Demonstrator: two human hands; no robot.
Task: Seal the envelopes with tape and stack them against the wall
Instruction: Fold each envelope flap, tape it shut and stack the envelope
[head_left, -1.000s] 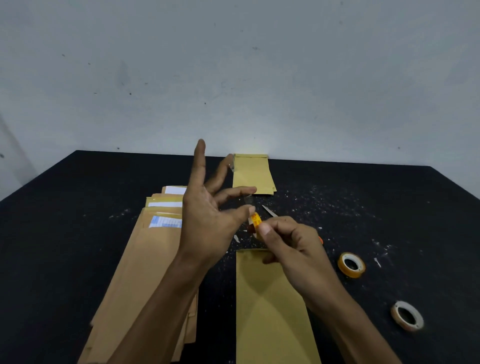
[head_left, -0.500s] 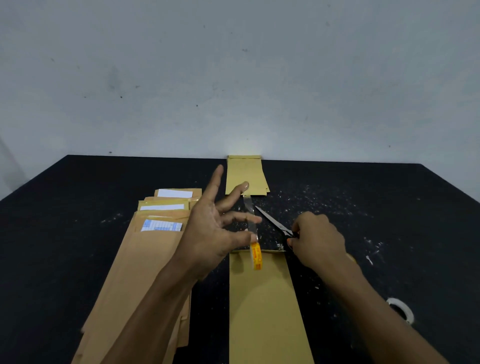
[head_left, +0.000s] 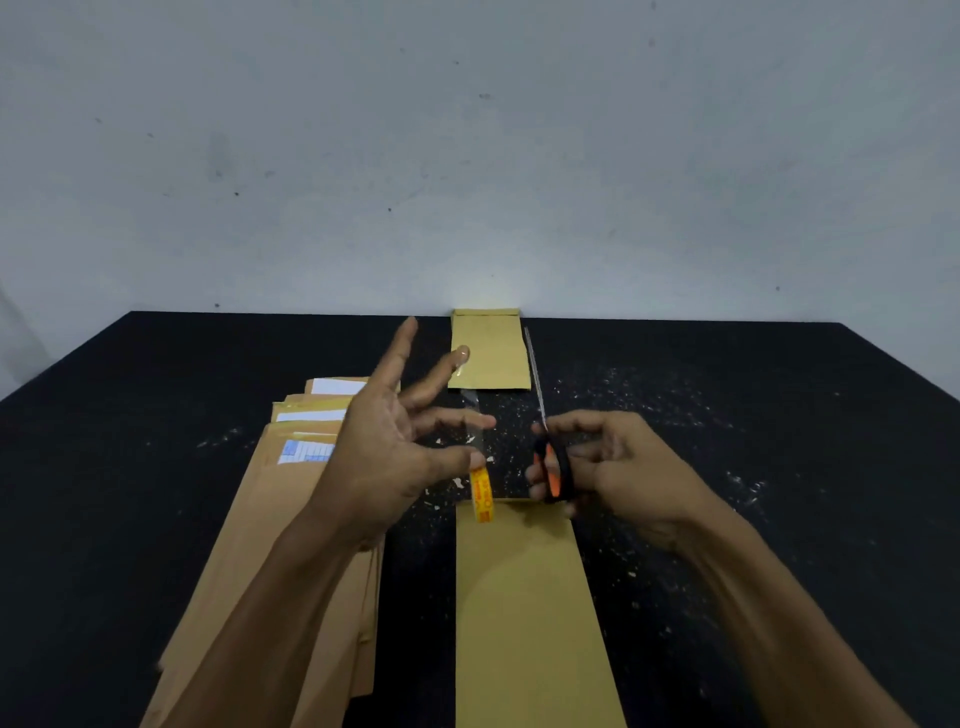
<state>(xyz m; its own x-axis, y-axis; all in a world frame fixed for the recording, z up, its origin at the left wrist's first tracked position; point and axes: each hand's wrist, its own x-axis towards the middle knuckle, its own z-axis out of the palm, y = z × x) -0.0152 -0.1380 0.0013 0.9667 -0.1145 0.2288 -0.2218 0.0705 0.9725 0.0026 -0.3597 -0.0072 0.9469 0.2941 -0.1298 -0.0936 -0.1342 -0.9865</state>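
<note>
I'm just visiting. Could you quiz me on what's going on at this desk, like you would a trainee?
1. True or false: the right hand grips scissors.
2. Where does the small envelope lie? A) against the wall B) on the pile of envelopes C) under the long envelope
3. Fill in: the left hand holds a strip of clear ____ stretched between its fingers.

Key: 1 true; 2 A; 3 tape.
</note>
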